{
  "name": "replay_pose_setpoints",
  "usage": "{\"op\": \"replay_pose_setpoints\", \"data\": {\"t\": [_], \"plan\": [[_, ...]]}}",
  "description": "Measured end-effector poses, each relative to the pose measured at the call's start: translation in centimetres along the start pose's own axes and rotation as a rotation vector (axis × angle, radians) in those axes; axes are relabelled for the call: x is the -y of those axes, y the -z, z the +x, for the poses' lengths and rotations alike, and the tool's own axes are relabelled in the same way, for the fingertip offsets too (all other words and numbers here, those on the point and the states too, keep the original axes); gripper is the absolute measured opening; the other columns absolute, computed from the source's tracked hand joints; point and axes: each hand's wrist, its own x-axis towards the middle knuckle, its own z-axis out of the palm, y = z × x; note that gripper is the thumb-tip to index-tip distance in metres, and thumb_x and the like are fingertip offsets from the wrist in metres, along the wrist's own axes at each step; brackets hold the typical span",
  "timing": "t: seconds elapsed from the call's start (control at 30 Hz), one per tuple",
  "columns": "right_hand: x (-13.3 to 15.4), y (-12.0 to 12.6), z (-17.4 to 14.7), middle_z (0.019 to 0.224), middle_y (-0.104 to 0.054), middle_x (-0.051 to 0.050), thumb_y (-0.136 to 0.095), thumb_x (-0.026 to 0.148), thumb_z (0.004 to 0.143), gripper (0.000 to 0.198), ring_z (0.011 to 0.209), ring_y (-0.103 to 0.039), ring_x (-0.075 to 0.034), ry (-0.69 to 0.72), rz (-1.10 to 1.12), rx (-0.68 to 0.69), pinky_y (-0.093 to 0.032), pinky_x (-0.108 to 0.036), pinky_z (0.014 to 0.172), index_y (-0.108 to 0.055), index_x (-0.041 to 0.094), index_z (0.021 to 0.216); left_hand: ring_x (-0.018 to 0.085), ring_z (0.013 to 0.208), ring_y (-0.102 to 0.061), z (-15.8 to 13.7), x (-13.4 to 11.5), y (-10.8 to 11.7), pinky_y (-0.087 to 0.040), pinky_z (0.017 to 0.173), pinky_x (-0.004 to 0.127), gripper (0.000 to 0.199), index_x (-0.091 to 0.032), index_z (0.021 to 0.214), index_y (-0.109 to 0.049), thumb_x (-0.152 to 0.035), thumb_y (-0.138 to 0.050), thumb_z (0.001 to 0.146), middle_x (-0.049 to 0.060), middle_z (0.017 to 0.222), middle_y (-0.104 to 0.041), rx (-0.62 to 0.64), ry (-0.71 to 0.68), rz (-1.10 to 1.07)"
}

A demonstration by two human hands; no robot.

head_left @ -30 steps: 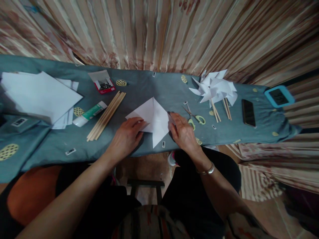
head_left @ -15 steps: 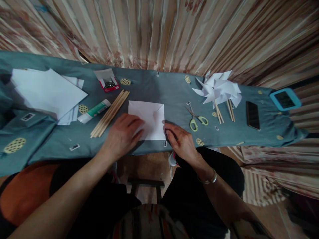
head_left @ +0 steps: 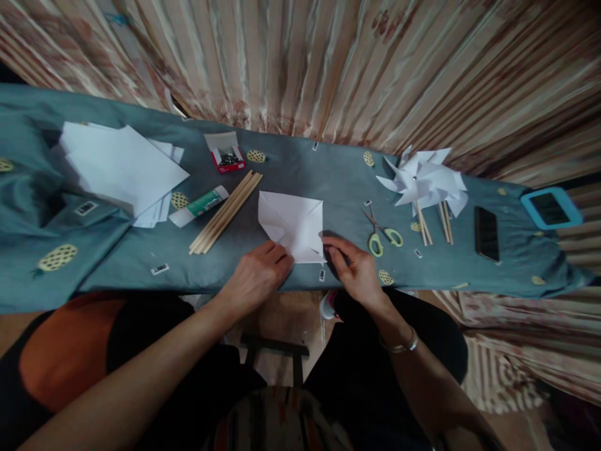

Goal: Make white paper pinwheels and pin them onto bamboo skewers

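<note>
**Across the blue-grey surface, one sheet creased and the pinwheels made up**

Over the surface [head_left: 300, 172], largest first: to my left, a pile of loose white paper [head_left: 126, 163] lies flat, apparently unworked. Far to my right, overlapping white pinwheels [head_left: 422, 178] look finished, already on their sticks.

Directly before me lies the square sheet [head_left: 300, 219], near the front edge. Diagonal creases cross it and its left side curls up, so I judge the folding well along; whether any cut has been made, I cannot tell. No stick or pin is on it.

My left hand [head_left: 263, 269] has its fingers bunched at the near left corner; my right hand [head_left: 357, 269] puts a forefinger to the right edge, thumb just beside. I cannot tell whether either pinches the paper.

Spare wooden sticks [head_left: 226, 213] lie in a bundle left of the sheet, beside a glue tube [head_left: 204, 203]. The scissors [head_left: 377, 226] rest unheld, blades apart. Smallest, an open red box [head_left: 231, 168] holds metal pins [head_left: 228, 159].
</note>
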Motion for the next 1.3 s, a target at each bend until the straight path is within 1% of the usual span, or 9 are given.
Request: {"op": "replay_pose_setpoints", "data": {"t": [0.1,0.23,0.37,0.53,0.63,0.73,0.8,0.93,1.3], "plan": [[-0.5,-0.1,0.3,0.115,-0.074,-0.005,-0.054,0.022,0.091,0.028,0.11,-0.068,-0.021,-0.025,0.146,0.022,-0.055,-0.043,0.097,-0.071,0.026,0.112,0.022,0.088,-0.06,0.0,0.1,-0.1,-0.052,0.072,0.032,0.015,-0.014,0.093,-0.066,-0.017,-0.052,0.096,0.007,0.091,-0.066,-0.008,0.036,-0.019],[-0.5,-0.3,1.0,0.134,-0.064,-0.007,-0.068,0.026,0.085,0.026,0.127,-0.058,-0.022,0.009,0.333,0.131,-0.052,-0.044,0.1,-0.071,0.028,0.111,0.021,0.085,-0.061,0.1,0.1,-0.2,-0.051,0.071,0.031,0.016,-0.013,0.09,-0.066,-0.017,-0.052,0.096,0.007,0.089,-0.066,-0.021,0.055,-0.048],[-0.4,-0.6,1.9,0.134,-0.063,-0.005,-0.07,0.035,0.085,0.014,0.121,-0.061,-0.021,-0.024,0.398,0.141,-0.047,-0.047,0.108,-0.075,0.027,0.095,0.021,0.082,-0.06,0.2,0.0,0.0,-0.05,0.069,0.03,0.018,-0.014,0.086,-0.065,-0.017,-0.05,0.096,0.007,0.085,-0.065,-0.03,0.055,-0.044],[-0.8,-1.4,2.8,0.131,-0.065,-0.005,-0.071,0.038,0.084,0.013,0.116,-0.064,-0.02,-0.035,0.424,0.113,-0.049,-0.047,0.105,-0.073,0.026,0.086,0.022,0.083,-0.061,0.3,-0.2,-0.1,-0.051,0.069,0.032,0.017,-0.014,0.085,-0.065,-0.017,-0.051,0.094,0.007,0.086,-0.065,-0.023,0.055,-0.038],[-0.7,-2.0,3.1,0.131,-0.065,-0.005,-0.07,0.036,0.085,0.012,0.115,-0.064,-0.02,-0.018,0.388,0.086,-0.05,-0.046,0.104,-0.071,0.025,0.085,0.022,0.085,-0.061,0.2,-0.2,-0.3,-0.053,0.071,0.033,0.013,-0.014,0.095,-0.064,-0.017,-0.051,0.094,0.009,0.09,-0.066,-0.041,0.063,-0.054],[-0.2,-2.6,3.5,0.133,-0.063,-0.008,-0.07,0.032,0.085,0.01,0.117,-0.063,-0.021,-0.015,0.304,0.054,-0.049,-0.045,0.105,-0.071,0.022,0.084,0.022,0.087,-0.062,0.0,-0.3,-0.6,-0.053,0.073,0.033,0.026,-0.013,0.119,-0.057,-0.016,-0.05,0.094,0.008,0.092,-0.067,-0.074,0.082,-0.093],[0.1,-3.0,3.8,0.135,-0.062,-0.009,-0.07,0.029,0.085,0.007,0.119,-0.062,-0.022,-0.002,0.244,0.041,-0.048,-0.045,0.106,-0.071,0.022,0.084,0.021,0.087,-0.062,-0.1,-0.4,-0.7,-0.054,0.073,0.033,0.03,-0.014,0.124,-0.055,-0.015,-0.048,0.095,0.008,0.094,-0.068,-0.073,0.067,-0.108],[0.2,-3.8,4.2,0.137,-0.059,-0.007,-0.07,0.028,0.084,0.004,0.122,-0.059,-0.023,0.018,0.153,0.027,-0.048,-0.047,0.106,-0.071,0.024,0.084,0.022,0.089,-0.061,-0.1,-0.4,-0.6,-0.054,0.075,0.033,0.026,-0.015,0.116,-0.06,-0.01,-0.048,0.093,0.009,0.101,-0.068,-0.06,0.026,-0.122],[0.5,-4.6,4.2,0.137,-0.057,-0.006,-0.069,0.03,0.085,0.006,0.122,-0.056,-0.025,0.018,0.016,-0.018,-0.045,-0.049,0.107,-0.071,0.024,0.082,0.021,0.097,-0.065,-0.2,-0.3,-1.2,-0.056,0.084,0.034,0.026,-0.016,0.108,-0.066,-0.013,-0.044,0.094,0.01,0.105,-0.069,-0.15,0.1,-0.367]]}}
